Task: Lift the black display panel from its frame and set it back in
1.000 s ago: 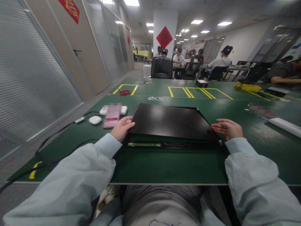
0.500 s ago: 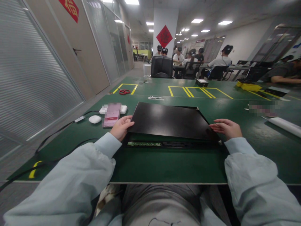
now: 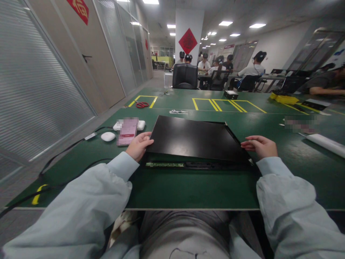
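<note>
A large flat black panel (image 3: 194,138) lies on the green table (image 3: 188,190) in front of me, its near edge raised off a frame below, where a narrow green circuit strip (image 3: 165,164) shows. My left hand (image 3: 138,145) grips the panel's left edge, thumb on top and fingers curled under. At the panel's right edge, my right hand (image 3: 260,146) has its fingers bent against the side. Both arms wear pale blue sleeves.
A pink phone (image 3: 127,131), a white earbud case (image 3: 108,136) and black cables (image 3: 67,169) lie left of the panel. Red scissors (image 3: 142,104), a small black box (image 3: 231,94) and a yellow tray (image 3: 285,99) sit farther back. Several people sit at distant tables.
The panel's near edge has lifted slightly. My right hand has closed in against the right edge. The left hand keeps its grip.
</note>
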`<state>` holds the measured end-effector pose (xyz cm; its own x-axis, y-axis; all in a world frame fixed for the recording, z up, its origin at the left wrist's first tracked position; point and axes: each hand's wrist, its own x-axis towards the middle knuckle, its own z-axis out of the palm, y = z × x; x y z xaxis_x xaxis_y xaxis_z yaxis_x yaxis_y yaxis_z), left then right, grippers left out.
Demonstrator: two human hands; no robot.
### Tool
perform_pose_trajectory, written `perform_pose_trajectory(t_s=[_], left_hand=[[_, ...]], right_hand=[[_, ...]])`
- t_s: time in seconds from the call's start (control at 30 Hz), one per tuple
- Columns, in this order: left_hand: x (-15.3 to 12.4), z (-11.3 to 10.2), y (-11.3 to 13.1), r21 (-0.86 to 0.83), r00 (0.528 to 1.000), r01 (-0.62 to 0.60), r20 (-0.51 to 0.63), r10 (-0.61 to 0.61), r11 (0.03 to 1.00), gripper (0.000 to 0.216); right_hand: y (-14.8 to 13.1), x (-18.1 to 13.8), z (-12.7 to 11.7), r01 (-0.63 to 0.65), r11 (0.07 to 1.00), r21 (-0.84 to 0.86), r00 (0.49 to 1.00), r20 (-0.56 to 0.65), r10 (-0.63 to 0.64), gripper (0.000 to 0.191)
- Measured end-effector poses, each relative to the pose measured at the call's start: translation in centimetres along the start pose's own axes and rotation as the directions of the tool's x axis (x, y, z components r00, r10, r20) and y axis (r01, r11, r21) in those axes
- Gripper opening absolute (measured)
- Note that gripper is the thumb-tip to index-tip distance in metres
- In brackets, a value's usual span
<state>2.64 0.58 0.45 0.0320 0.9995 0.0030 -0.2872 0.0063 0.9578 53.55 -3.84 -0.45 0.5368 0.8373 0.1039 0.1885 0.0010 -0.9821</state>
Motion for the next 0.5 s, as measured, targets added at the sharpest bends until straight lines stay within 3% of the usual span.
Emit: perform_pose_trajectory(t_s=[0.17, 0.33, 0.5], left_hand=[[0.1, -0.2, -0.1, 0.019, 1.000, -0.008, 0.022, 0.008, 1.000, 0.056], [0.1, -0.2, -0.1, 0.021, 1.000, -0.001, 0.018, 0.000, 1.000, 0.055], [0.1, -0.1, 0.2, -0.004, 0.999, 0.041, 0.004, -0.041, 0.999, 0.053]], right_hand=[[0.2, 0.4, 0.1, -0.002, 0.998, -0.057, 1.000, -0.004, 0.002, 0.013], [0.8, 1.0, -0.2, 0.038, 0.969, -0.245, 0.999, -0.011, -0.042, 0.017], [1.1, 1.4, 0.0, 0.050, 0.894, -0.445, 0.997, 0.078, -0.017, 0.024]])
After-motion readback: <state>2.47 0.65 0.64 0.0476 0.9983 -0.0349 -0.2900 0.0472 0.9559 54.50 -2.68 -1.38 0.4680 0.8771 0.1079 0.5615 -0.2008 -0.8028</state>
